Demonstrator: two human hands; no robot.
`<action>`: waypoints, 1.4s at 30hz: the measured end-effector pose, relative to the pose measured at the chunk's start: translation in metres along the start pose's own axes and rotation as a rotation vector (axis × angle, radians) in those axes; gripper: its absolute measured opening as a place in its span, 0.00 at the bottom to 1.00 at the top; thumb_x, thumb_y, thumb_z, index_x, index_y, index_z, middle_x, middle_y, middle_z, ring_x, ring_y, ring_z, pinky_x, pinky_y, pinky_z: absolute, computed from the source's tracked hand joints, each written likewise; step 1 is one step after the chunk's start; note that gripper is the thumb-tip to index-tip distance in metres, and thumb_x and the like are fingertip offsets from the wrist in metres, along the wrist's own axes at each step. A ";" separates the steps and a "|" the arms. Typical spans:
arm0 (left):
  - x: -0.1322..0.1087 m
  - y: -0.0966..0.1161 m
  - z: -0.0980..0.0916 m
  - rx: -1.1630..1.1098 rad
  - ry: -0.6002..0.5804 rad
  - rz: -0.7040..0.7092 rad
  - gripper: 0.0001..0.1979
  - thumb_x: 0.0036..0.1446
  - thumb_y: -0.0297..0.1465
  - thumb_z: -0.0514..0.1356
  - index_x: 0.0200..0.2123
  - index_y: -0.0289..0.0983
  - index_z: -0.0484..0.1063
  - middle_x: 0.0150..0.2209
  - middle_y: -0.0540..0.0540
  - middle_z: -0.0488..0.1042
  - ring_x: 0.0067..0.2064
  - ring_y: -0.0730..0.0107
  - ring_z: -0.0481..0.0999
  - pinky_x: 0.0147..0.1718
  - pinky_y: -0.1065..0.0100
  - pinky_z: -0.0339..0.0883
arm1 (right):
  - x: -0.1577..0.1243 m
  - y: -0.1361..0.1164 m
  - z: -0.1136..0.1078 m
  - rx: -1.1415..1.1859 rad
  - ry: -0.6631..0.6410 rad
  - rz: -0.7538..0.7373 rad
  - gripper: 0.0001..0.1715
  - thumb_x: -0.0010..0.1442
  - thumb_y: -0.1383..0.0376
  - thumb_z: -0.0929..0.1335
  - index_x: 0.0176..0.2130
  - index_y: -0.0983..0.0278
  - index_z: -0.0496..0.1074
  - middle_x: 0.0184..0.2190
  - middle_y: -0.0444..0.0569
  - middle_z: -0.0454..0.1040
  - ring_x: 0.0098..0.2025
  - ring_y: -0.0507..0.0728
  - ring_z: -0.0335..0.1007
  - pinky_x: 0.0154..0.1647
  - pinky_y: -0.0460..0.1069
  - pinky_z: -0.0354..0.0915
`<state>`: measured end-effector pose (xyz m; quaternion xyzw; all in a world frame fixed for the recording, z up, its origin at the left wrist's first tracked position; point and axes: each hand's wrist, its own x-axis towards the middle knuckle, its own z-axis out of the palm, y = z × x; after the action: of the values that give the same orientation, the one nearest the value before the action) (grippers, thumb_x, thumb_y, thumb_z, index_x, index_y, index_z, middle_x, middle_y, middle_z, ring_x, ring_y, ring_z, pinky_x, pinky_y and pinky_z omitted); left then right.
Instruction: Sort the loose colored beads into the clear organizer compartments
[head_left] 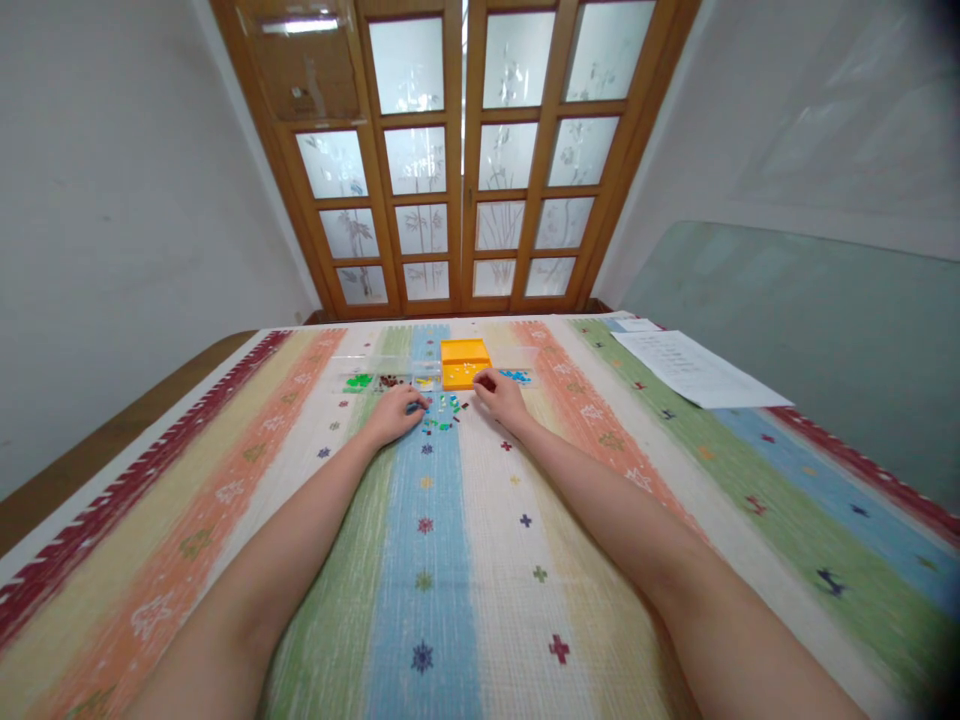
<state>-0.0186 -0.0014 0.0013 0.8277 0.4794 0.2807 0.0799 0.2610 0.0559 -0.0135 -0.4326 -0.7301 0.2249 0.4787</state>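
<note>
My left hand (396,414) rests beside a scatter of small green, blue and dark pieces (442,415) on the tablecloth. Its fingers are curled, with a small dark bluish bit showing at the tips, too small to name. My right hand (500,394) is at the front right corner of an open orange box (465,350). Thumb and fingers come together there in a pinch, and anything between them is too small to make out. A few small pale pieces (469,367) lie inside the box.
Clear plastic trays flank the box, holding green pieces (358,381), dark brown pieces (390,381), yellow pieces (424,382) and blue pieces (516,376). A printed paper sheet (694,370) lies at the table's right edge. Glazed wooden doors (463,200) stand behind the striped tablecloth (360,600).
</note>
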 end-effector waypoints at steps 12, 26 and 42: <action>0.003 0.003 0.002 0.043 -0.006 -0.004 0.08 0.61 0.29 0.60 0.41 0.39 0.79 0.44 0.43 0.78 0.49 0.57 0.75 0.53 0.57 0.67 | 0.004 0.022 0.005 0.146 0.049 0.043 0.19 0.63 0.64 0.68 0.54 0.59 0.77 0.51 0.51 0.81 0.50 0.58 0.78 0.57 0.58 0.72; 0.008 0.021 0.020 0.246 -0.081 -0.011 0.23 0.68 0.27 0.50 0.61 0.44 0.75 0.47 0.40 0.72 0.49 0.55 0.71 0.51 0.57 0.66 | -0.004 -0.003 0.002 -0.075 -0.042 -0.044 0.10 0.64 0.68 0.66 0.41 0.61 0.79 0.40 0.49 0.81 0.42 0.57 0.75 0.47 0.52 0.68; 0.000 0.008 0.006 0.090 0.026 -0.102 0.09 0.63 0.32 0.61 0.41 0.41 0.82 0.43 0.43 0.78 0.49 0.58 0.75 0.52 0.59 0.68 | -0.012 -0.012 0.005 -0.358 -0.280 -0.250 0.11 0.70 0.67 0.67 0.46 0.63 0.80 0.44 0.53 0.79 0.48 0.59 0.73 0.51 0.51 0.65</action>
<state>-0.0092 -0.0048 -0.0008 0.8011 0.5342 0.2651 0.0509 0.2532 0.0395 -0.0127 -0.3813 -0.8654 0.0888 0.3127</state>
